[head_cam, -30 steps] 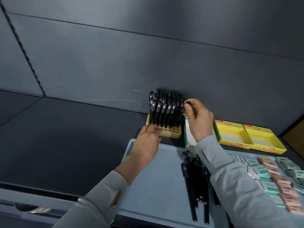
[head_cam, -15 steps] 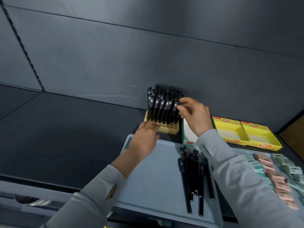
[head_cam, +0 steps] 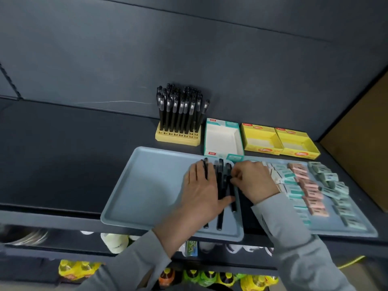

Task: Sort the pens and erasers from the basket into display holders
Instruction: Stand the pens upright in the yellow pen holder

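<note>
On my head view, both hands have left the pen holder [head_cam: 178, 138]. Half a second ago the right one was up at the tops of the standing pens [head_cam: 181, 108] and the left lay at the holder's base. Now they are down on the blue tray [head_cam: 147, 185], over the loose pens [head_cam: 220, 219]. The view has also tipped lower, so shelves of bottles show at 6 o'clock.

My left hand [head_cam: 202, 185] lies flat across the loose pens with its fingers straight and a little spread and the thumb out toward 3 o'clock. It presses on them without closing round any. My right hand [head_cam: 255, 181], just at 3 o'clock of the left, has its fingers curled in and its fingertips [head_cam: 234, 179] pinch at the rightmost loose pens. How many it has, I cannot tell.

The loose pens lie side by side along the tray's right part, running from 12 to 6 o'clock. The holder stands at 12 o'clock of the hands, nearly full. A teal and white box [head_cam: 222, 141] sits at 1 o'clock and two yellow boxes [head_cam: 279, 143] at 2 o'clock. The erasers [head_cam: 308, 185] lie in rows at 3 o'clock.
</note>
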